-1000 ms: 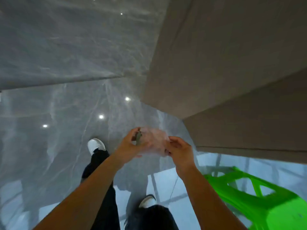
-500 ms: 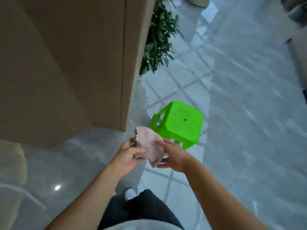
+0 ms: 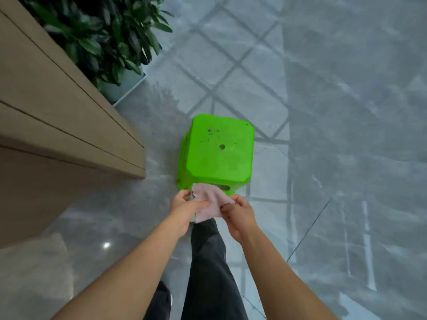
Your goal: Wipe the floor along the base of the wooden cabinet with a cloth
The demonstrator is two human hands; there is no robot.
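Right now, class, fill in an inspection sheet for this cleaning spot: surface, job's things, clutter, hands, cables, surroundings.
Surface: glossy grey tiled floor, reflective.
Job's things: pink cloth held above the floor; wooden cabinet at left.
Clutter: green stool standing near the cabinet's corner.
Hands: left hand and right hand both grip the cloth.
Cables: nothing seen.
Surroundings: potted plant beside the cabinet.
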